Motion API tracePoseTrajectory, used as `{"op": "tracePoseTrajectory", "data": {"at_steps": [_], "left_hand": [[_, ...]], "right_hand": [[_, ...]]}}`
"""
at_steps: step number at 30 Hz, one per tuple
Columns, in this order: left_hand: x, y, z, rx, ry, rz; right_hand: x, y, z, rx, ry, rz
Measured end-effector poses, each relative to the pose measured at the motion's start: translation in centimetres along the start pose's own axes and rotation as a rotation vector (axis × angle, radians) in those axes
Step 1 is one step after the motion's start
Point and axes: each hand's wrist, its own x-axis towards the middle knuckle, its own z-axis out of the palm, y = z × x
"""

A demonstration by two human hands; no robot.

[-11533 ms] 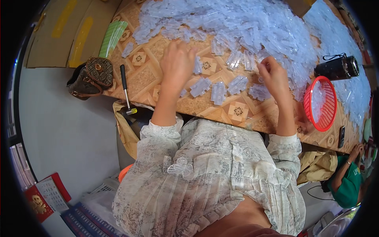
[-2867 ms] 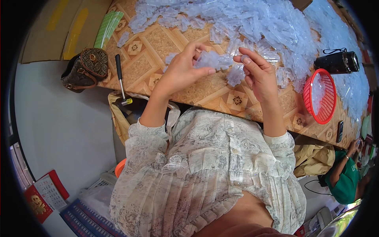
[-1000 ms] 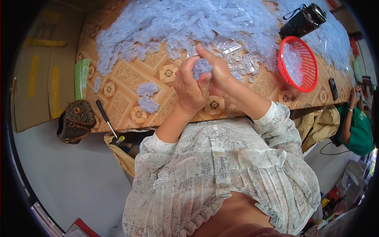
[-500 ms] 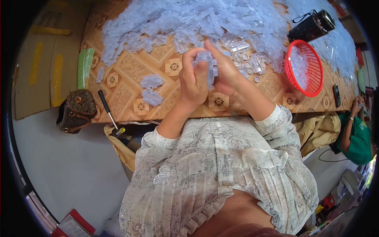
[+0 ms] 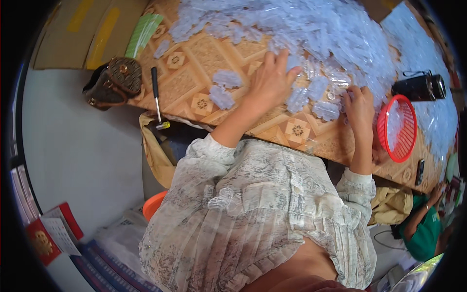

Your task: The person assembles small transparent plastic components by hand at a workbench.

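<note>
My left hand lies low over the table with its fingers apart, at the near edge of a big pile of clear bluish plastic pieces. Its fingertips reach loose pieces there; nothing shows in its grip. To the right, my right hand has its fingers curled down and drawn together among small clear rings. What those fingertips pinch, if anything, is hidden. Between the hands lie several clear ribbed plastic pieces. Two similar clear pieces rest left of my left hand.
A red basket with clear parts tilts at the right, beside a black flask and a phone. A small hammer overhangs the left table edge near a brown bag. At far right sits a person in green.
My hands were together around a clear plastic piece; they are now apart, empty of that piece. The left has reached to the pile, the right to the small rings. The whole view has turned.
</note>
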Motion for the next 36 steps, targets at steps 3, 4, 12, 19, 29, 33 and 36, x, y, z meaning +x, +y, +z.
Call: {"op": "tracePoseTrajectory", "data": {"at_steps": [3,4,12,19,29,33,36], "left_hand": [[-0.2,-0.2,-1.6,-0.057,-0.010,-0.101],[-0.4,-0.6,-2.2,-0.088,0.013,-0.115],[-2.2,-10.2,-9.5,0.260,-0.195,0.158],[0.2,-14.1,-9.1,-0.058,-0.549,0.058],[2.7,-12.1,-8.6,-0.047,-0.726,-0.103],[3.5,-12.9,-8.5,-0.047,-0.681,-0.123],[3.6,-12.6,-8.4,-0.136,-0.539,-0.095]], "right_hand": [[0.3,-0.2,-0.4,0.023,-0.046,-0.005],[0.3,-0.2,-0.4,0.035,-0.063,0.004],[-0.4,-0.4,-0.3,0.104,-0.001,-0.014],[0.7,0.6,0.7,0.118,-0.086,0.038],[0.0,-0.2,0.9,0.157,0.044,0.076],[0.2,-0.9,0.2,0.134,0.002,0.068],[0.5,-0.9,0.4,0.051,-0.060,0.026]]}}
